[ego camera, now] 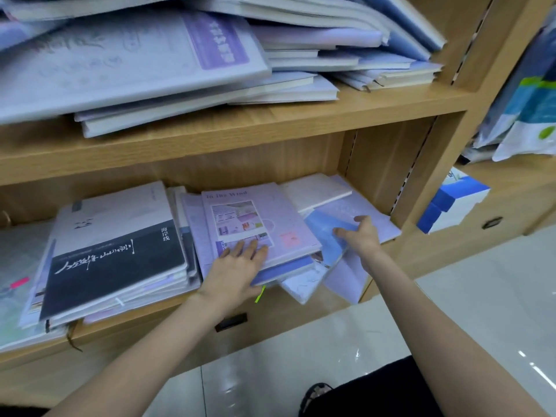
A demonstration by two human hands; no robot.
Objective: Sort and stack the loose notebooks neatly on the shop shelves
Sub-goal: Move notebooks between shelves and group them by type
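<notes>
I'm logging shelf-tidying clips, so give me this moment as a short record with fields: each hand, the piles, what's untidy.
left hand: flat on the pink "In the Wind" notebook, fingers straight
right hand: grips the blue notebook
lower shelf: black-and-white notebook tops the left pile
untidy: loose notebooks overhang the shelf edge
upper shelf: slanted lavender notebook heap
</notes>
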